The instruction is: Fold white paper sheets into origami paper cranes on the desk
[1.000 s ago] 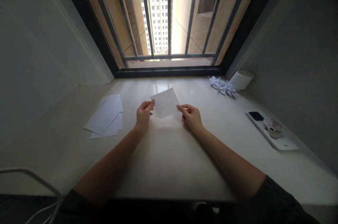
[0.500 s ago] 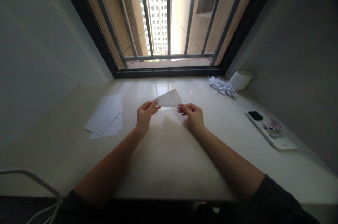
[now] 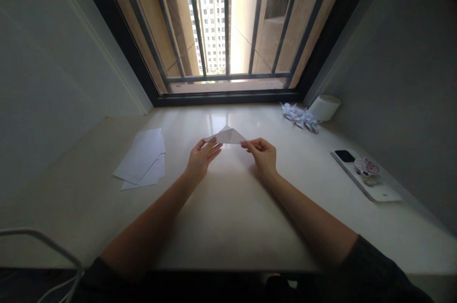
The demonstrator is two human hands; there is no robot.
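A folded sheet of white paper (image 3: pixel 230 136), roughly triangular with its peak away from me, is held just above the white sill. My left hand (image 3: pixel 203 154) pinches its left corner, thumb on top and the other fingers below, some stretched out under the paper. At the right corner, my right hand (image 3: pixel 262 153) grips the paper between thumb and curled fingers. Creases show near the peak. The underside of the paper is hidden from me.
Loose white sheets (image 3: pixel 143 155) lie on the sill (image 3: pixel 221 227) to the left. At the back right, folded paper pieces (image 3: pixel 300 117) sit beside a white roll (image 3: pixel 324 108). A phone (image 3: pixel 366 177) lies at right. A white cable (image 3: pixel 39 235) crosses the lower left. A barred window (image 3: pixel 228 99) is ahead.
The paper's peak has come lower and shifted left, and the paper now looks flatter with a new crease. My left hand has turned slightly, its fingers reaching further under the paper.
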